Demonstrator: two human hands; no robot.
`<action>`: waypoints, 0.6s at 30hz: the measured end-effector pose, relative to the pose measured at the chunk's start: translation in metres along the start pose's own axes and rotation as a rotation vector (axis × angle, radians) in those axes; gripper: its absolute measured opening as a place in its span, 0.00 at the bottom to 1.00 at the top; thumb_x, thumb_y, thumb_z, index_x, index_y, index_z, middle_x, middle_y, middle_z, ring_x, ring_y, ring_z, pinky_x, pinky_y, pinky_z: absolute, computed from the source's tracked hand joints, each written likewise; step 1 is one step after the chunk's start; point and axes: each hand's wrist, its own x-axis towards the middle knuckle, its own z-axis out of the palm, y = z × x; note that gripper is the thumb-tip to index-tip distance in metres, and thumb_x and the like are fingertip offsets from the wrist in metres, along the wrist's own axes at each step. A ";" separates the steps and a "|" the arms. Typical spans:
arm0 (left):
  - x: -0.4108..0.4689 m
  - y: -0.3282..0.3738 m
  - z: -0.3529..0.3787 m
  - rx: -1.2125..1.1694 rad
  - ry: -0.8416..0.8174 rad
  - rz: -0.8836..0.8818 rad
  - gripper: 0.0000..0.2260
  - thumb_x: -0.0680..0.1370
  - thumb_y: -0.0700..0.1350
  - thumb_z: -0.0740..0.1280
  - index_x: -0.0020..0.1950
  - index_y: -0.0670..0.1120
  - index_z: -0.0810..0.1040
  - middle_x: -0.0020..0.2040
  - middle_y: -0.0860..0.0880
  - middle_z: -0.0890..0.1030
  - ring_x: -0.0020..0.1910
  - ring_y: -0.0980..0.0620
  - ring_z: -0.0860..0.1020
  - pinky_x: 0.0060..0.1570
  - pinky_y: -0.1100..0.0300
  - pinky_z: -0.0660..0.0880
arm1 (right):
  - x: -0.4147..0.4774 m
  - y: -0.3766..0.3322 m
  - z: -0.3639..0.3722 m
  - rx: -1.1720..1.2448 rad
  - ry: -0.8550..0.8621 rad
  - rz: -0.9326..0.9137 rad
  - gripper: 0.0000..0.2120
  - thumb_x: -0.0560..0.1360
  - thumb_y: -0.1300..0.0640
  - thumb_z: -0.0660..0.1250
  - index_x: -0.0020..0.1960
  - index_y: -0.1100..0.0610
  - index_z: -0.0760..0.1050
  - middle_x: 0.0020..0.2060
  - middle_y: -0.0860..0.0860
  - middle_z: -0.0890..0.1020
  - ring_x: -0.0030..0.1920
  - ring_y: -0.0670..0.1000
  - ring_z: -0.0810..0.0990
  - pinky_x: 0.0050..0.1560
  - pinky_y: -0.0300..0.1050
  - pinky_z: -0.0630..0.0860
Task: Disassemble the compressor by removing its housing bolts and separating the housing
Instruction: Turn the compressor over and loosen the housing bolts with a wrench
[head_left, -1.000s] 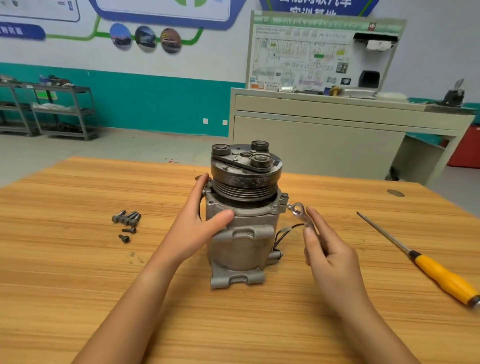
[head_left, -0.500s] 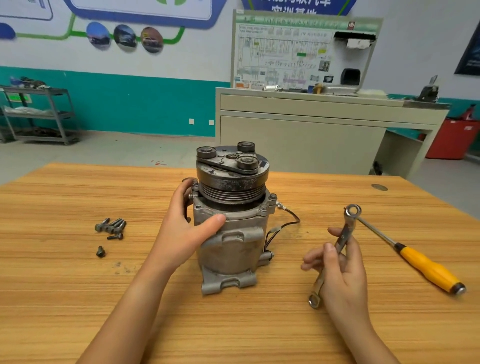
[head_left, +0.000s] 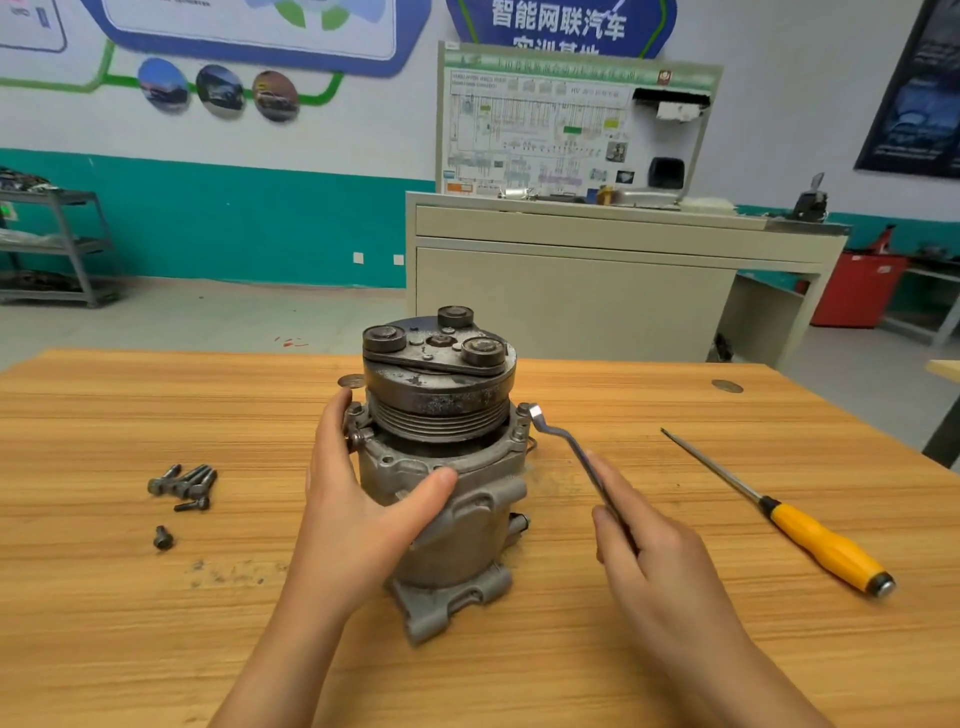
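The left hand (head_left: 358, 499) holds the compressor (head_left: 441, 467) upright on the desk (head_left: 675, 649). The right hand (head_left: 654, 551) grips a wrench (head_left: 569, 447) on a bolt (head_left: 523, 409).

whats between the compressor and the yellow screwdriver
In the head view, the right hand holding a wrench, its end at the rim of the compressor; bare table from hand to screwdriver.
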 end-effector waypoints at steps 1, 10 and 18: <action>0.000 0.000 0.001 0.001 -0.004 0.005 0.48 0.60 0.63 0.76 0.72 0.65 0.50 0.69 0.61 0.62 0.70 0.57 0.61 0.68 0.54 0.61 | 0.004 -0.001 -0.005 -0.053 -0.017 -0.003 0.25 0.78 0.58 0.58 0.69 0.36 0.57 0.38 0.46 0.80 0.40 0.46 0.77 0.42 0.43 0.71; 0.006 0.004 0.006 0.049 -0.008 0.023 0.49 0.62 0.59 0.73 0.76 0.59 0.48 0.75 0.58 0.56 0.73 0.56 0.57 0.68 0.56 0.58 | 0.022 -0.022 -0.041 -0.509 -0.171 -0.004 0.25 0.79 0.53 0.51 0.72 0.37 0.49 0.41 0.45 0.76 0.44 0.50 0.75 0.40 0.44 0.72; 0.007 0.004 0.009 0.074 0.013 0.046 0.46 0.64 0.57 0.73 0.76 0.55 0.52 0.74 0.55 0.59 0.72 0.54 0.60 0.70 0.52 0.61 | 0.024 -0.084 -0.038 -1.019 -0.402 -0.037 0.30 0.75 0.69 0.53 0.74 0.63 0.44 0.46 0.55 0.76 0.38 0.54 0.71 0.23 0.42 0.59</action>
